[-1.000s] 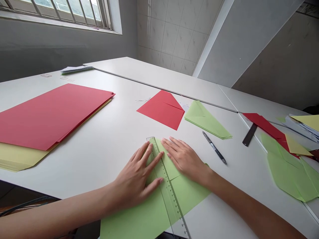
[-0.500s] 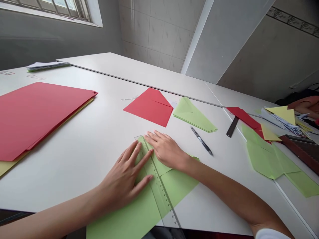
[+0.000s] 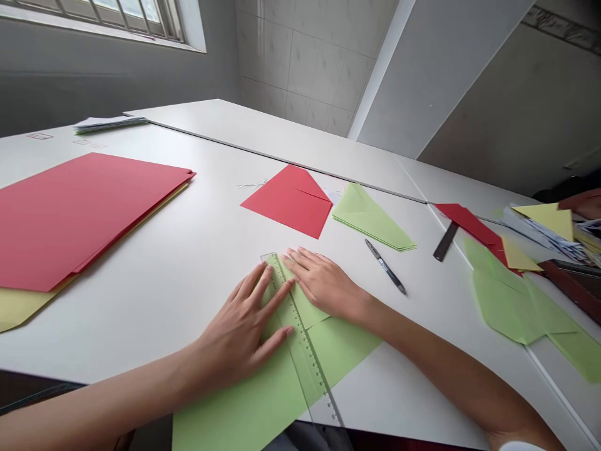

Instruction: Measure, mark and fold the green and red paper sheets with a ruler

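A clear plastic ruler (image 3: 307, 351) lies across a sheet of light green paper (image 3: 235, 413) at the table's front edge. My left hand (image 3: 248, 313) rests on the ruler and the green paper, fingers spread, thumb apart. Just right of the ruler's far end, my right hand (image 3: 322, 279) lies flat on the green paper with its fingers stretched out. The paper under that hand shows a folded or cut edge. Beyond my right hand is a black pen (image 3: 385, 267).
Large red sheets (image 3: 89, 219) lie over yellow ones on the left. Ahead are a red folded paper (image 3: 291, 203) and green folded papers (image 3: 369, 216). At right lie a dark strip (image 3: 445, 242), more green paper (image 3: 507, 300) and a paper stack (image 3: 544, 222) near another person's arm.
The whole view has shifted slightly, so things appear a little further right. Both hands stay in place on the ruler and green paper.
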Demonstrator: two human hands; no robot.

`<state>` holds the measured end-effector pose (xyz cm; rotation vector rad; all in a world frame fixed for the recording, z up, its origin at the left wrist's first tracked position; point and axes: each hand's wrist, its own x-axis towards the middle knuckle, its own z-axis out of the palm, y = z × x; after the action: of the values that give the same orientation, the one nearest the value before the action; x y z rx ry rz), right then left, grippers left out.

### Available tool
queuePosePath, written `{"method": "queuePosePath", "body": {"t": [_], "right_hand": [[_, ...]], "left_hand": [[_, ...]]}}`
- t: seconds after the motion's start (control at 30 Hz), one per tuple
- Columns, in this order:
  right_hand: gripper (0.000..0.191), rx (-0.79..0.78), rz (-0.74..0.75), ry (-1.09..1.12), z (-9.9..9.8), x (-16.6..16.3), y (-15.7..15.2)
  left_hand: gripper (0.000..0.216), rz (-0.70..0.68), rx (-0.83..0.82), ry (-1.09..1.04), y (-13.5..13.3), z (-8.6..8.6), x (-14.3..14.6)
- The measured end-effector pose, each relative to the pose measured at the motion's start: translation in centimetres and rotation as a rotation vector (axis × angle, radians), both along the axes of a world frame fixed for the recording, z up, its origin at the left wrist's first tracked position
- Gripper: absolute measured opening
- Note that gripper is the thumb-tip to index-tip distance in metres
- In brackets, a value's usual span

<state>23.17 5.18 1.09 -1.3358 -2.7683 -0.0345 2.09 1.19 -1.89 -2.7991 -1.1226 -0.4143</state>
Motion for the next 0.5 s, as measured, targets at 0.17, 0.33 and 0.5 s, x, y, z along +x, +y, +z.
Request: {"method": "queuePosePath", "body": {"t": [0.17,0.33,0.5], "right_hand": [[0.05,0.008,-0.012,-0.017,0.0,0.0,0.0],[0.057,0.008,-0.033,0.01,-0.7,-0.6,-0.4],[0.057,0.011,-0.025,0.037,-1.0,-0.5,-0.5]], "left_hand": [[0.065,0.0,0.021,-0.012,0.2,-0.2,0.0],[0.067,0.027,-0.077,0.011,-0.1,0.3,0.3],[0.067,0.038,-0.13,-0.007,-0.3,0.6,0.3]]}}
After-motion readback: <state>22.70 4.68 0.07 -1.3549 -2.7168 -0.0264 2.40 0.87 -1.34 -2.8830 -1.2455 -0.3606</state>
